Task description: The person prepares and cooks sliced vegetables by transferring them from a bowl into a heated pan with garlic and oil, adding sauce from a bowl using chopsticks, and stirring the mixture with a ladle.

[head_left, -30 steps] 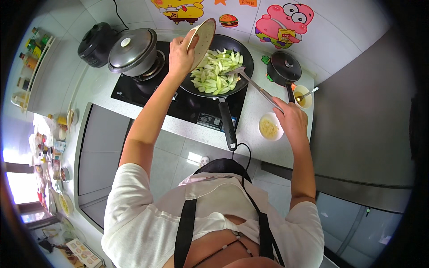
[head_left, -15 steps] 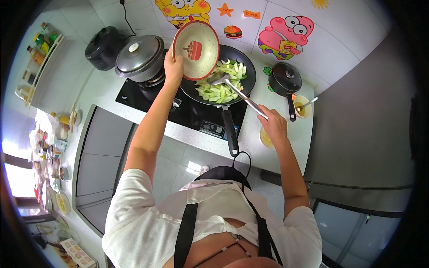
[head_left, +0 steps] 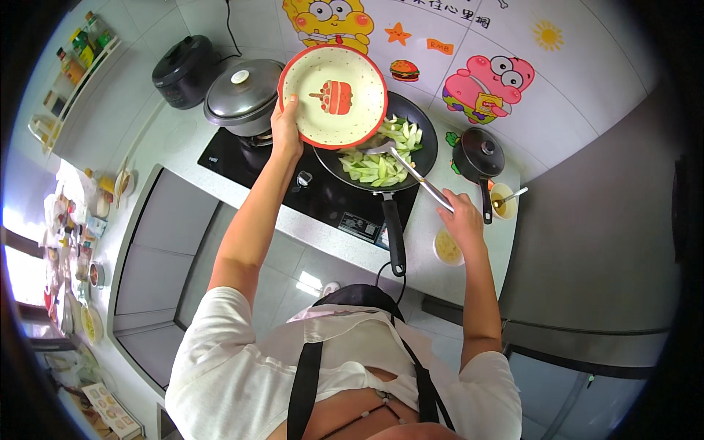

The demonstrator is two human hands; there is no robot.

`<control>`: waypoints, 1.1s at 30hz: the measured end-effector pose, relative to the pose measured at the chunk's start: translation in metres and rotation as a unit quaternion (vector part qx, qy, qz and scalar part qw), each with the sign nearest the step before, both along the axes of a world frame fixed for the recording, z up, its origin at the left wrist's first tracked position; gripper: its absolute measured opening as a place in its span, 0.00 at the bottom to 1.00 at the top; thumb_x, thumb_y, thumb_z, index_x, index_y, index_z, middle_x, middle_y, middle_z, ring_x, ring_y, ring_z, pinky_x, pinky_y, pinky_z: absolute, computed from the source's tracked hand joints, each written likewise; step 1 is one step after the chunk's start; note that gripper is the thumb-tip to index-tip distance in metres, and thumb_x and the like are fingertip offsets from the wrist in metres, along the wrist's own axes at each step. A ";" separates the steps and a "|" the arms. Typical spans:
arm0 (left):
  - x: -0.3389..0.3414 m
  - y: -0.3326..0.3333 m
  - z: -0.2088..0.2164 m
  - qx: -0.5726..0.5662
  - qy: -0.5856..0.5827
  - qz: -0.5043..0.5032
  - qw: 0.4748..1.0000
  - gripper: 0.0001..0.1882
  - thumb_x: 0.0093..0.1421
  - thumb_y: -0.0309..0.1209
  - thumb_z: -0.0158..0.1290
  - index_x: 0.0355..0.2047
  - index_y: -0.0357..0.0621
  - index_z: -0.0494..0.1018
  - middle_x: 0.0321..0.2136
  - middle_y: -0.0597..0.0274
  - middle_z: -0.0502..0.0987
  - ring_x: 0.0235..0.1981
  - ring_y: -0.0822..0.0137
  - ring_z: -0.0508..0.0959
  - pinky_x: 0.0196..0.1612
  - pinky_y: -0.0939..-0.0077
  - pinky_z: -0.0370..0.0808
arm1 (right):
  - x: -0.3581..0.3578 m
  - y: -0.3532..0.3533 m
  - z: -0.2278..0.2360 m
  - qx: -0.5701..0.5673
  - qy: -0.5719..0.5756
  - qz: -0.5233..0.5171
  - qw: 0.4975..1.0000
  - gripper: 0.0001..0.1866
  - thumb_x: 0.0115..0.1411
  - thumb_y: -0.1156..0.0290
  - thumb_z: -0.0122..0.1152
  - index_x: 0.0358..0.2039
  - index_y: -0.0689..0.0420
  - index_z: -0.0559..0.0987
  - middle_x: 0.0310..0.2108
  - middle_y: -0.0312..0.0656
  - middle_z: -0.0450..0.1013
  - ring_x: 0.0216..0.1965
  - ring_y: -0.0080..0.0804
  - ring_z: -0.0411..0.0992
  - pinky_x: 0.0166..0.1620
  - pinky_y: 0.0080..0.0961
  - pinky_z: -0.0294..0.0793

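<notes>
The head view looks down on a person cooking at a counter [head_left: 433, 282]. The right hand [head_left: 463, 220] is pressed shut around the end of a long metal spatula [head_left: 411, 172]. Just beside this grip, on the near side, sits a small bowl [head_left: 447, 246] with something yellow in it. A bit past the grip, another small bowl [head_left: 503, 203] holds brown sauce and a spoon.

The spatula's flat end rests in the black frying pan [head_left: 422, 125], which is full of pale green cut vegetables [head_left: 378, 165]. The left hand [head_left: 286, 132] pinches the rim of a plate [head_left: 334, 95] with a red edge. The plate is tipped up above the far left side of the pan, and it looks empty.

To do this well, I think the plate should stay right over the pan so nothing drops on the stove [head_left: 323, 198]. The spatula should push gently.

Left of the plate grip is a grey pot with a lid [head_left: 242, 95]. Right of the pan is a small black pot [head_left: 478, 152], lid on.
</notes>
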State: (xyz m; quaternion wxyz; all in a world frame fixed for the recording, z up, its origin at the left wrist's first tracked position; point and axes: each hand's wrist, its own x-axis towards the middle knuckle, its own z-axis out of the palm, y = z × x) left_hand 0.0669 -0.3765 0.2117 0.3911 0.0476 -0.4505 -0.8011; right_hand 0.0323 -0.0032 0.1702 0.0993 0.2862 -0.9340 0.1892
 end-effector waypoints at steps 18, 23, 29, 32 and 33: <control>0.099 0.029 0.007 0.013 -0.032 0.056 0.998 0.20 0.53 0.22 0.44 0.48 0.36 0.64 0.40 0.57 0.72 0.40 0.69 0.72 0.44 0.77 0.68 | 0.014 -0.087 0.062 -0.158 0.196 0.117 0.961 0.06 0.50 0.74 0.57 0.30 0.55 0.75 0.30 0.38 0.71 0.31 0.35 0.71 0.34 0.28 0.69; 0.090 0.045 0.011 -0.030 -0.042 0.058 0.997 0.21 0.52 0.23 0.44 0.49 0.37 0.64 0.41 0.59 0.72 0.40 0.70 0.71 0.45 0.76 0.67 | 0.010 -0.155 0.087 -0.196 0.292 0.257 0.900 0.14 0.45 0.82 0.55 0.35 0.58 0.75 0.37 0.40 0.71 0.38 0.37 0.71 0.39 0.28 0.71; 0.072 0.065 0.019 -0.030 -0.037 0.026 0.999 0.20 0.51 0.23 0.45 0.47 0.37 0.65 0.37 0.61 0.72 0.38 0.71 0.72 0.42 0.78 0.69 | -0.006 -0.210 0.099 -0.149 0.336 0.359 0.858 0.18 0.48 0.79 0.51 0.42 0.61 0.71 0.42 0.43 0.67 0.44 0.38 0.68 0.45 0.28 0.70; 0.069 0.071 0.024 -0.024 -0.027 0.019 0.999 0.20 0.51 0.23 0.45 0.47 0.38 0.65 0.38 0.61 0.72 0.38 0.72 0.72 0.42 0.78 0.69 | -0.020 -0.213 0.094 -0.139 0.318 0.353 0.869 0.17 0.47 0.80 0.52 0.41 0.61 0.71 0.42 0.43 0.67 0.43 0.38 0.68 0.45 0.28 0.69; 0.064 0.071 0.023 -0.038 -0.025 0.024 0.999 0.20 0.51 0.23 0.45 0.47 0.38 0.66 0.38 0.61 0.72 0.38 0.72 0.72 0.42 0.78 0.69 | -0.022 -0.213 0.095 -0.164 0.305 0.348 0.871 0.14 0.47 0.79 0.52 0.37 0.60 0.71 0.39 0.43 0.67 0.41 0.39 0.68 0.43 0.29 0.70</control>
